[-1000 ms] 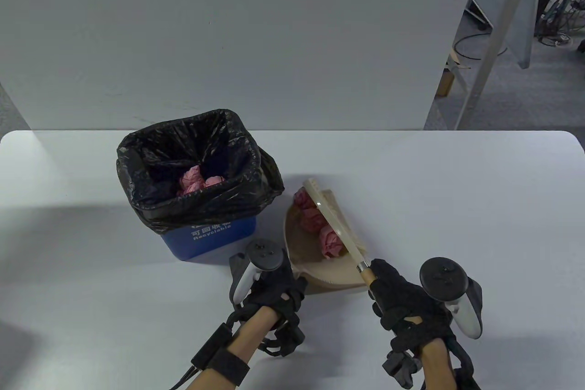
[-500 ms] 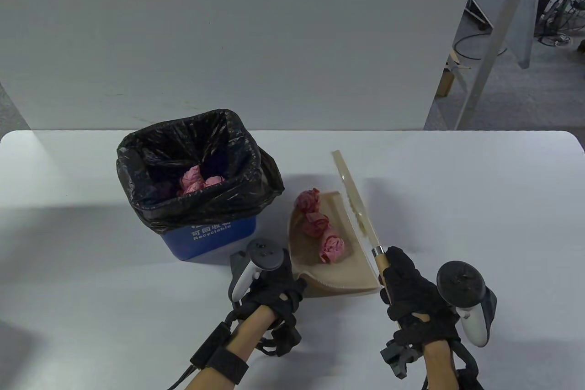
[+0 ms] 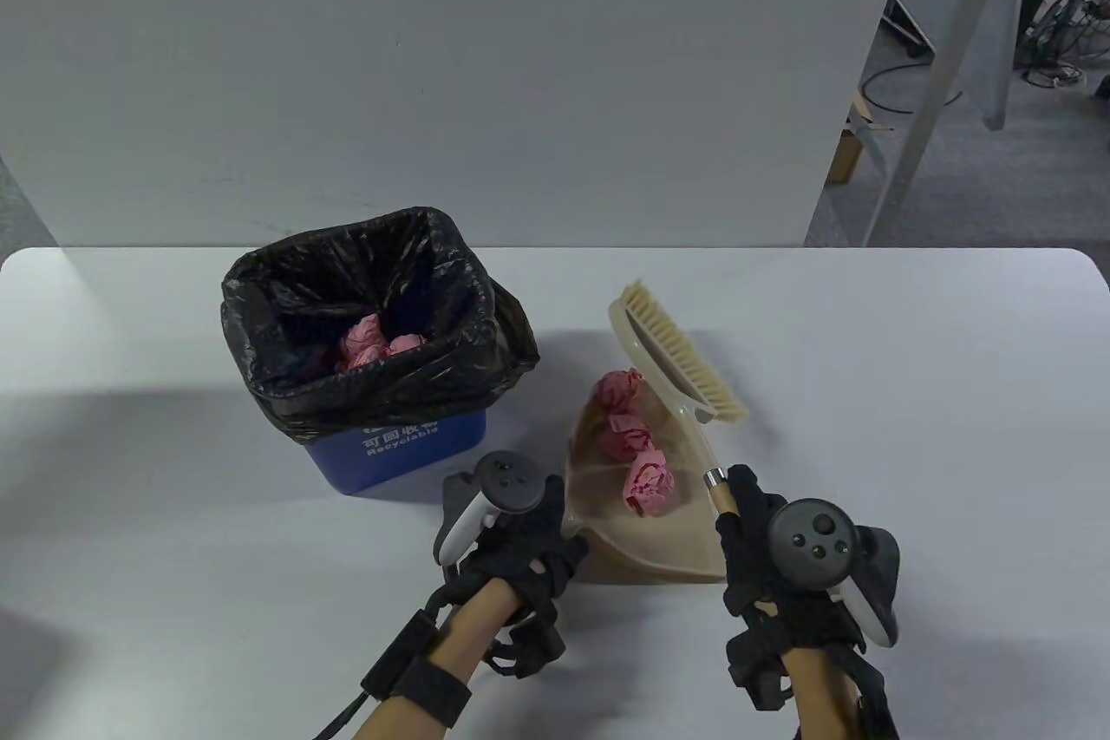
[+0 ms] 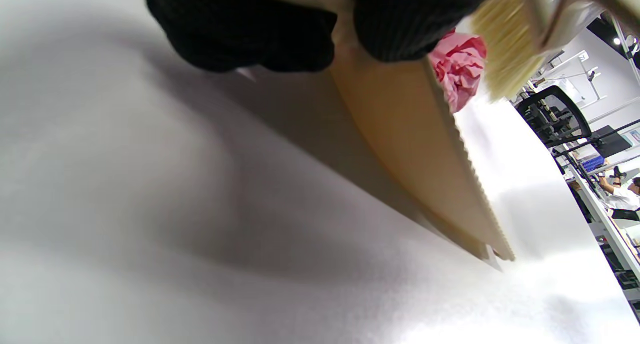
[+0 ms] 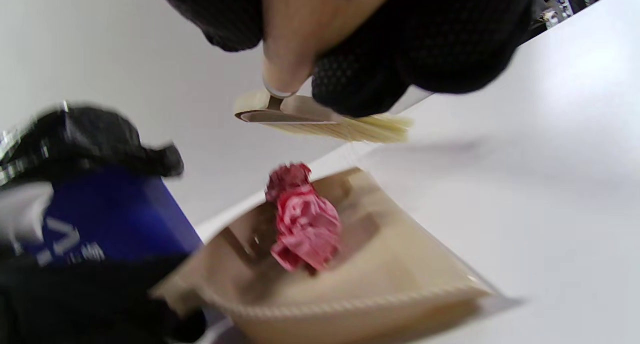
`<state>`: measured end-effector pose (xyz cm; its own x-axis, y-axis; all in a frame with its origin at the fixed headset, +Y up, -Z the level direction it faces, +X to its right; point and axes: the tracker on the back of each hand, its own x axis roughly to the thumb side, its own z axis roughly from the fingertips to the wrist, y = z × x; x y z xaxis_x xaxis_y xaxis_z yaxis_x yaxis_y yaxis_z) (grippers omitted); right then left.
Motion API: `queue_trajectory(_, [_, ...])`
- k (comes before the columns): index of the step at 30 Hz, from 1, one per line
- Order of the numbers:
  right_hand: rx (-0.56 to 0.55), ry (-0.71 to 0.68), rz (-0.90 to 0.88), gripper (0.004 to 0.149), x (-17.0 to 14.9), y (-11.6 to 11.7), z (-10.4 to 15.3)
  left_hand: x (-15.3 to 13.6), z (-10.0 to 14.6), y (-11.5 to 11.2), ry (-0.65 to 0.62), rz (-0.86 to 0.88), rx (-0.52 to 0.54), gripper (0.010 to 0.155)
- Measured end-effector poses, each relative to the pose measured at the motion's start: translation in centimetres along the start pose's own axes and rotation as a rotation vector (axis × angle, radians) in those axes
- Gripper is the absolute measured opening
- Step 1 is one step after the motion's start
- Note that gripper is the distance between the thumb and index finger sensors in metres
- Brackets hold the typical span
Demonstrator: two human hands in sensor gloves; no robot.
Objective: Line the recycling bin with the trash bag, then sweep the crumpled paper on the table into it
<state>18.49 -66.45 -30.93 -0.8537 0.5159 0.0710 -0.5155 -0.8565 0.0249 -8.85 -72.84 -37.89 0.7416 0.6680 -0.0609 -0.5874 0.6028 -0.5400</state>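
Nearest me, the left hand (image 3: 512, 545) is closing its grip on the rear of the beige dustpan (image 3: 646, 532), down at about six o'clock on the tabletop (image 3: 910, 393). In the left wrist view the pan's underside is showing with a shadowed gap beneath it, so it is looking tilted up off the surface. Beside it at five o'clock, the right hand (image 3: 772, 553) is wrapping its fingers round the wooden handle of the brush (image 3: 681, 363), bristles turned out to the right, head hanging over the pan's far edge.

Three pink paper balls (image 3: 631, 438) are sitting in the pan. They are looking featherlight and springy, likely to roll or bounce out, so I'd judge the pan is wanting a steady, level carry, held by its stiff rear handle. The plastic pan is seeming rigid and light.

Further out, at ten o'clock, the blue recycling bin (image 3: 399, 449) is standing with the black trash bag (image 3: 373, 315) draped over its rim, more pink balls already lying inside. The bag is looking thin and slack, easy to snag.

The tabletop is reading smooth and pale; beyond it a plain white partition (image 3: 451, 72) is standing, with cables on grey carpet at two o'clock.
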Motion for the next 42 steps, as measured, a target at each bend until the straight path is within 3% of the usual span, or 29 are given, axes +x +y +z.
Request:
queue_trajectory(4, [0.130, -0.022, -0.065, 0.057, -0.1, 0.5, -0.3, -0.2, 0.0, 0.5, -0.006, 0.014, 0.016, 0.082])
queue_trajectory(10, [0.199, -0.091, -0.282, 0.057, -0.2, -0.3, 0.0, -0.7, 0.0, 1.0, 0.008, 0.035, 0.053, 0.082])
queue_trajectory(16, [0.268, -0.115, -0.288, 0.057, -0.2, -0.4, 0.1, -0.8, 0.0, 1.2, 0.018, 0.032, 0.072, 0.082])
queue_trajectory(19, [0.252, -0.105, -0.274, 0.056, -0.4, -0.8, 0.2, -0.8, 0.0, 1.2, 0.019, 0.028, 0.080, 0.082])
queue_trajectory(26, [0.094, -0.154, -0.373, 0.057, -0.2, -1.1, 0.3, -0.6, -0.1, 1.0, 0.019, -0.007, 0.089, 0.081])
queue_trajectory(33, [0.169, -0.245, -0.551, 0.057, 0.9, 0.0, 0.1, -0.5, -0.1, 0.9, 0.018, -0.016, 0.081, 0.082])
queue_trajectory(37, [0.224, -0.202, -0.593, 0.057, 0.8, 0.8, -0.2, -0.5, -0.2, 0.8, 0.020, -0.015, 0.079, 0.081])
queue_trajectory(42, [0.196, -0.116, -0.504, 0.057, 0.3, 0.5, -0.1, -0.5, -0.2, 0.8, 0.020, -0.017, 0.082, 0.081])
